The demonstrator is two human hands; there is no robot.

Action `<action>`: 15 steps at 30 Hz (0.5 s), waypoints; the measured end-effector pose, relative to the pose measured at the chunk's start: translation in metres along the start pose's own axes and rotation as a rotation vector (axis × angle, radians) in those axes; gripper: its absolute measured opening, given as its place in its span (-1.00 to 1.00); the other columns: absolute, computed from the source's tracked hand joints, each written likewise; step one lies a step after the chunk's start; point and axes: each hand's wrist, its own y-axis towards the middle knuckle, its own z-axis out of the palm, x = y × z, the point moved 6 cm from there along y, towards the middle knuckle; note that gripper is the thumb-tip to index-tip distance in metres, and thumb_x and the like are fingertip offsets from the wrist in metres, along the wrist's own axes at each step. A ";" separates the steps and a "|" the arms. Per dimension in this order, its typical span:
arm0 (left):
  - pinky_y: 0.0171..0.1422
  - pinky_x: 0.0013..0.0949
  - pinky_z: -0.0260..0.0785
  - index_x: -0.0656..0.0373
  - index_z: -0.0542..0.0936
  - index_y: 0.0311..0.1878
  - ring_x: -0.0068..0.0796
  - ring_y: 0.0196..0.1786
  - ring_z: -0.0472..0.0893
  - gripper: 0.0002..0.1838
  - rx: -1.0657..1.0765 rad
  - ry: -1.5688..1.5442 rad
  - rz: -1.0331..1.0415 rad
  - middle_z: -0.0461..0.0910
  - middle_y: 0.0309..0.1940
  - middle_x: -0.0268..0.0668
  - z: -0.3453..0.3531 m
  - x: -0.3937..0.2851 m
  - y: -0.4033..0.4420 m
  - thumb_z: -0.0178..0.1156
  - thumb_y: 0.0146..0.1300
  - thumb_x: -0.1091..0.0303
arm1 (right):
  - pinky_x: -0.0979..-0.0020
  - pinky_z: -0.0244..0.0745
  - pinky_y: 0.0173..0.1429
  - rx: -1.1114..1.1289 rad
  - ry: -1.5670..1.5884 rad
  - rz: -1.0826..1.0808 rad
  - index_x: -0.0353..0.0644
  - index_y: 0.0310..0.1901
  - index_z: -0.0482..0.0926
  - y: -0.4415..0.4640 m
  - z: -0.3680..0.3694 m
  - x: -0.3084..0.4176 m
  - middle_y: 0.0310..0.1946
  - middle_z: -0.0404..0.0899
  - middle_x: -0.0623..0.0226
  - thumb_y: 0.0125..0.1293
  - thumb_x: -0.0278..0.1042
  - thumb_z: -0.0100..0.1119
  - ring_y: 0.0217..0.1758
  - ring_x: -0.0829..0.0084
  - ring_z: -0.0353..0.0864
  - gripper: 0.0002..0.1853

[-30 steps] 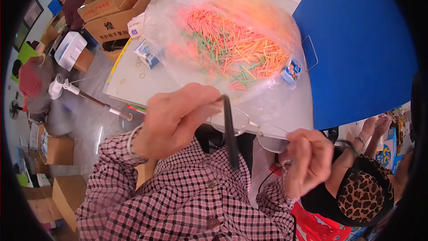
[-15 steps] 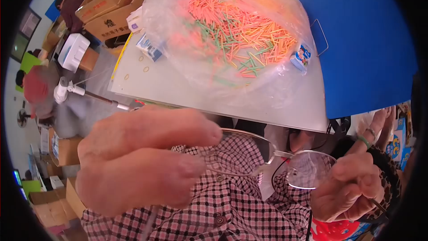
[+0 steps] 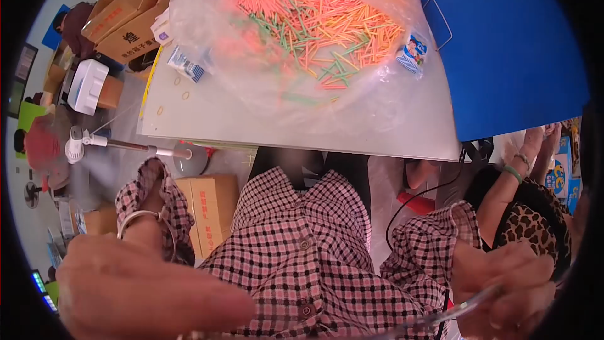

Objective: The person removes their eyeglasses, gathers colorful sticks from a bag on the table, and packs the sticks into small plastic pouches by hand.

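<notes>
Close to the camera, my left hand (image 3: 151,286) is closed, its fingers pressed together and partly blurred. My right hand (image 3: 513,283) pinches a side of a pair of eyeglasses (image 3: 469,305), whose thin metal rim crosses the bottom right. Most of the eyeglasses lies below the view; a bit of metal shows beneath my left fingers. On the table (image 3: 251,129) ahead lies a clear plastic bag (image 3: 217,82) with many pink, orange, yellow and green sticks (image 3: 352,22). Neither hand touches the bag.
Small blue-and-white packs (image 3: 187,66) (image 3: 412,56) sit beside the bag. A blue panel (image 3: 497,50) stands at the right. Cardboard boxes (image 3: 129,9) and a white fan (image 3: 75,145) are at left. A co-worker's arm (image 3: 503,195) is close on the right; other people work at far left.
The eyeglasses and both my hands have come down and nearer the camera, the lenses dropping mostly out of view. The head view has shifted slightly, and the table appears higher.
</notes>
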 end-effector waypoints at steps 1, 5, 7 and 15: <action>-0.42 -0.35 0.49 0.40 0.37 -0.06 -0.28 -0.53 0.53 -0.53 0.000 0.000 -0.012 0.53 -0.24 0.09 -0.003 0.001 -0.011 -0.07 0.35 0.06 | -0.05 0.37 0.03 -0.061 0.025 0.049 0.00 -0.02 0.28 0.001 -0.003 0.002 -0.34 0.33 0.27 0.26 -0.03 0.05 -0.43 0.32 0.29 -0.64; -0.35 -0.33 0.48 0.39 0.36 -0.02 -0.27 -0.45 0.52 -0.50 -0.074 -0.014 -0.027 0.52 -0.20 0.09 0.021 0.022 0.016 -0.06 0.34 0.03 | 0.35 0.42 -0.37 -0.463 -0.050 0.183 -0.11 -0.30 0.40 0.011 0.008 0.008 -0.43 0.31 0.37 0.23 -0.35 0.10 -0.52 0.38 0.28 -0.90; -0.32 -0.32 0.48 0.38 0.36 0.00 -0.26 -0.40 0.52 -0.48 -0.120 -0.010 -0.033 0.51 -0.18 0.09 0.030 0.031 0.024 -0.06 0.34 0.01 | 0.35 0.42 -0.36 -0.457 -0.020 0.115 -0.11 -0.30 0.40 0.011 0.012 0.002 -0.42 0.32 0.37 0.23 -0.34 0.10 -0.52 0.38 0.28 -0.90; -0.19 -0.27 0.47 0.36 0.34 0.08 -0.23 -0.23 0.51 -0.42 -0.222 0.008 -0.167 0.49 -0.09 0.08 0.037 0.064 -0.009 -0.05 0.32 -0.05 | 0.32 0.45 -0.27 -0.513 0.254 -0.283 -0.10 -0.28 0.41 0.014 0.036 -0.012 -0.40 0.35 0.36 0.24 -0.30 0.11 -0.49 0.35 0.35 -0.88</action>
